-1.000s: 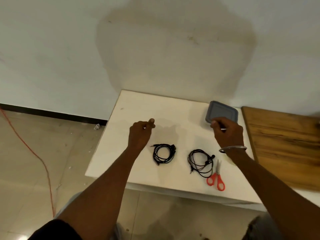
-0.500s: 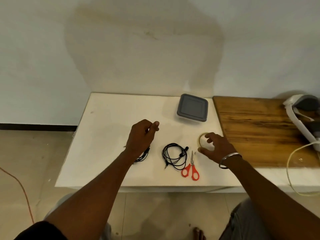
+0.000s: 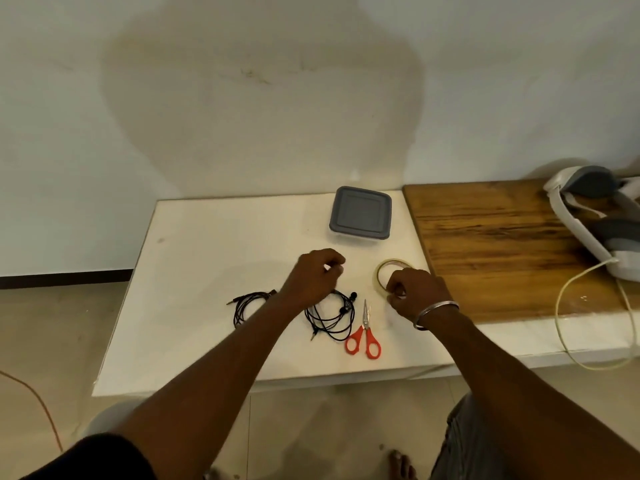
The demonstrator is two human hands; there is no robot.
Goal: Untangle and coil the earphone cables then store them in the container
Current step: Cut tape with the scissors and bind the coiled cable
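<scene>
**Tape in hand, cables waiting**

Head view: the right hand (image 3: 412, 289) curls its fingers over the near edge of the tape roll (image 3: 390, 265), probably to free a strip for binding a coil. The left hand (image 3: 313, 277) hovers above the right earphone bundle (image 3: 332, 317) with thumb and forefinger pinched together. Whether they hold a scrap is too small to tell. The left earphone bundle (image 3: 246, 303) lies loosely looped beside the forearm. Scissors (image 3: 363, 336) sit just right of the bundles, handy for cutting. The container (image 3: 360, 214) stands towards the far edge with its lid on, so nothing is stored yet.

Everything rests on a white table (image 3: 207, 258) against a stained wall (image 3: 277, 98). A wooden board (image 3: 502, 244) adjoins on the right, bearing a headset (image 3: 588, 220).
</scene>
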